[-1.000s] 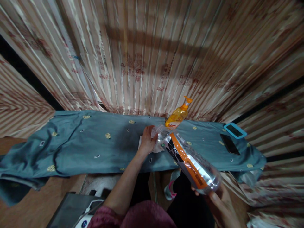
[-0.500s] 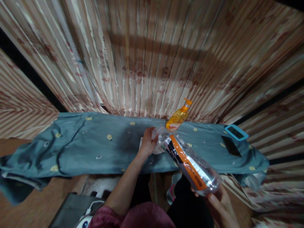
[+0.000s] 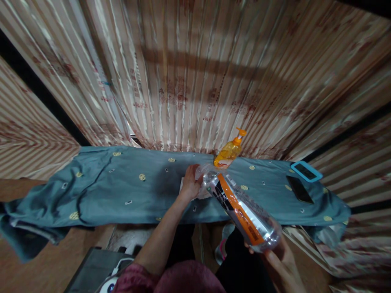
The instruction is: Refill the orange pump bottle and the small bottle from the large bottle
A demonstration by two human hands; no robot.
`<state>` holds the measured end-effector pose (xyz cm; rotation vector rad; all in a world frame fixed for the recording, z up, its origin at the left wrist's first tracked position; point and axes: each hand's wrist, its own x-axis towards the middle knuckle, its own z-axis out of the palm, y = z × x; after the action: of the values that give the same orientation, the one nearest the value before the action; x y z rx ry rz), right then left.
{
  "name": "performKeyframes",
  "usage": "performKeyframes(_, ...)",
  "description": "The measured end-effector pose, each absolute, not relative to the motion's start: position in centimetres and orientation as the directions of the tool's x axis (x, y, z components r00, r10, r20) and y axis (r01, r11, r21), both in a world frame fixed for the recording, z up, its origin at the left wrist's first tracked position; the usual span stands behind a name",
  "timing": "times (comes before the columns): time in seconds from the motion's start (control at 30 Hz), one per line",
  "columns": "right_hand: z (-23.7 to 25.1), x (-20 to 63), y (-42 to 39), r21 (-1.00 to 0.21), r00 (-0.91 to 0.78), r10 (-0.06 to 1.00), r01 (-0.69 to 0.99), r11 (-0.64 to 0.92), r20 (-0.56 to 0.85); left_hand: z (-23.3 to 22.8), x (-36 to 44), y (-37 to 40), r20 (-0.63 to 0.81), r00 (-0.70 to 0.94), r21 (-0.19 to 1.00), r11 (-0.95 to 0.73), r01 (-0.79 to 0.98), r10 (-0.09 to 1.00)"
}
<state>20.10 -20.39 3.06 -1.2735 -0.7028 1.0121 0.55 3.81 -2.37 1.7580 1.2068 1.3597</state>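
Note:
A large clear plastic bottle point(image 3: 244, 213) with an orange, silver and black label is tilted over the cloth, its neck end up and to the left. My right hand point(image 3: 282, 262) is wrapped round its base. My left hand point(image 3: 191, 183) is closed on a see-through plastic piece point(image 3: 201, 170) right at the bottle's neck; whether this is a cup, a bag or another container I cannot tell. Something white and thin point(image 3: 182, 183) shows behind my left hand, mostly hidden. Just beyond the neck stands a pump bottle point(image 3: 227, 154) of yellow-orange liquid with an orange pump top.
A grey-green patterned cloth point(image 3: 100, 187) covers the narrow table. On its right side lie a blue-framed device point(image 3: 306, 171) and a dark phone point(image 3: 299, 189). Striped curtains point(image 3: 183, 81) hang behind and on both sides. A grey box-like object point(image 3: 88, 270) stands low at the left.
The view has shifted slightly. The bottle's base and my right hand have moved a little to the left; both hands keep their holds.

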Motion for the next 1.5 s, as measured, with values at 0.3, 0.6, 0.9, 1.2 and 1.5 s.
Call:
performKeyframes(0.3,4.5,19.1,-20.4,-0.976,0.463,0.878,-0.216,-0.023,-0.123,-2.4,0.5,3.8,0.394,0.058,0.870,-0.392,0.299,0.917)
performKeyframes(0.6,5.0,18.7,-20.2,-0.976,0.478,0.870,-0.215,-0.020,-0.123,-2.4,0.5,3.9,0.398,0.063,0.871,-0.399,0.286,0.915)
performKeyframes(0.9,5.2,18.5,-20.1,-0.978,0.498,0.859,-0.209,-0.016,-0.121,-2.4,0.6,3.8,0.405,0.053,0.864,-0.401,0.304,0.913)
performKeyframes(1.2,4.6,18.8,-20.2,-0.977,0.476,0.873,-0.212,-0.009,-0.112,-2.6,0.7,4.0,0.415,0.050,0.868,-0.412,0.279,0.909)
performKeyframes(1.5,4.7,18.6,-20.2,-0.975,0.490,0.864,-0.222,-0.006,-0.117,-2.8,0.7,4.0,0.425,0.053,0.860,-0.421,0.290,0.904)
